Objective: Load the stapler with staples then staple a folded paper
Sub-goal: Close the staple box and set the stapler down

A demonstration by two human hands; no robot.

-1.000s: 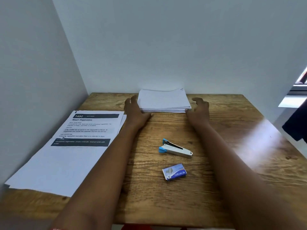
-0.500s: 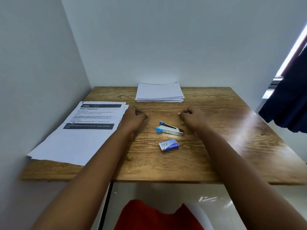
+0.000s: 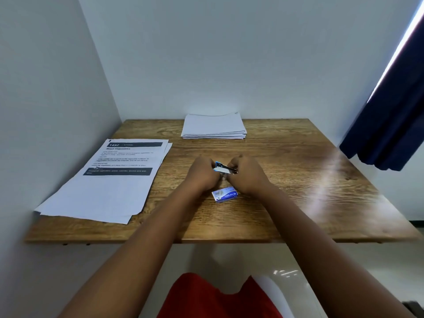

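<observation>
A small silver and blue stapler [image 3: 223,169] is held between both hands at the middle of the wooden table [image 3: 298,191]. My left hand [image 3: 202,174] grips its blue rear end. My right hand [image 3: 246,175] grips its front end. Just in front of the hands, on the table, lies a small blue staple box [image 3: 224,194]. A stack of folded white paper [image 3: 214,126] rests at the table's far edge against the wall. The stapler's underside is hidden by my fingers.
Printed sheets [image 3: 107,180] with black headers lie on the left side of the table, next to the left wall. A dark blue curtain [image 3: 390,125] hangs at the right. Red clothing [image 3: 206,297] shows below the table's near edge.
Both hands drew back from the paper stack at the far edge, closed in on the stapler and took hold of it. The camera view pulled back and tilted down.
</observation>
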